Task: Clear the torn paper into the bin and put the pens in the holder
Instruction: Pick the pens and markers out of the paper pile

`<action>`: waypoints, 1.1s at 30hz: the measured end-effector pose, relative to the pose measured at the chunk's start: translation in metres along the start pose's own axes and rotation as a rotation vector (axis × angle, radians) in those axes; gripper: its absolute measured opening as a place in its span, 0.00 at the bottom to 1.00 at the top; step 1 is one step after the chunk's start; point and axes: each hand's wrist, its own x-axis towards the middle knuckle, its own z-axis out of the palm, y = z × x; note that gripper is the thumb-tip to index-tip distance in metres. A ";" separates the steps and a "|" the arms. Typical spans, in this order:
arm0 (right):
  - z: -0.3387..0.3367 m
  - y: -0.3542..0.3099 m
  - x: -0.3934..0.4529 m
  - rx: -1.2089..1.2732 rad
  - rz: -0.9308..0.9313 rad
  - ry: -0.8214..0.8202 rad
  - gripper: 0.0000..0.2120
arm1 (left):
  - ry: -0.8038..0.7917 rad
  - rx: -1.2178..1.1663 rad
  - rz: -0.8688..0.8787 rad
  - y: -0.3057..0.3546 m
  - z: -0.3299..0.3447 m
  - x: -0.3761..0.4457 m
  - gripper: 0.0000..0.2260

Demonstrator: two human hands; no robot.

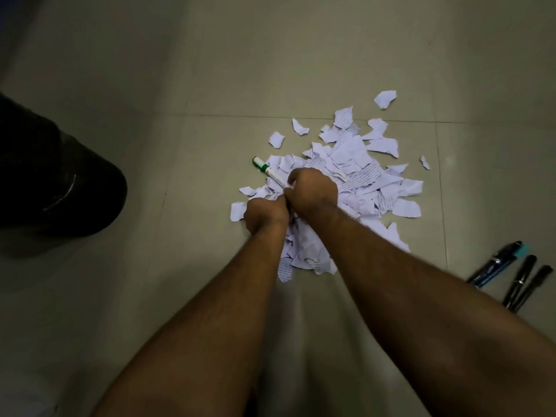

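Note:
A heap of torn white paper (355, 170) lies on the tiled floor, with loose scraps scattered at its far side. A white marker with a green cap (267, 171) sticks out of the heap's left edge. My right hand (311, 189) is closed around the marker's near end. My left hand (264, 215) sits just left of it, fingers curled down into the paper scraps; what it grips is hidden. Three more dark pens (511, 275) lie side by side on the floor to the right.
A black bin (60, 176) stands at the left edge, partly out of frame. The floor (210, 85) is pale tile with grout lines. My forearms cross the lower middle of the view.

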 end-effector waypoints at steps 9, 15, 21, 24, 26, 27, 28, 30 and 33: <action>0.003 0.003 -0.011 0.114 0.021 0.080 0.13 | 0.116 0.063 -0.025 -0.003 -0.007 -0.011 0.18; -0.002 0.006 -0.032 0.289 0.057 0.126 0.15 | 0.149 -0.015 -0.071 0.006 -0.007 -0.023 0.22; -0.020 0.019 -0.058 0.562 0.197 0.170 0.12 | 0.128 -0.070 0.225 0.018 -0.012 -0.050 0.18; -0.041 0.037 -0.069 0.671 0.270 0.236 0.11 | 0.009 0.034 0.457 0.028 -0.007 -0.069 0.16; -0.055 0.054 -0.075 0.676 0.302 0.265 0.10 | -0.099 0.123 0.517 0.036 0.001 -0.078 0.12; -0.063 0.067 -0.079 0.676 0.332 0.288 0.10 | -0.157 0.157 0.530 0.040 0.011 -0.083 0.11; -0.068 0.077 -0.084 0.682 0.370 0.309 0.10 | -0.206 0.189 0.532 0.044 0.018 -0.088 0.10; -0.074 0.106 -0.099 0.708 0.489 0.387 0.09 | -0.321 0.261 0.539 0.046 0.044 -0.105 0.11; -0.076 0.148 -0.132 0.770 0.725 0.525 0.09 | -0.498 0.410 0.615 0.038 0.088 -0.142 0.10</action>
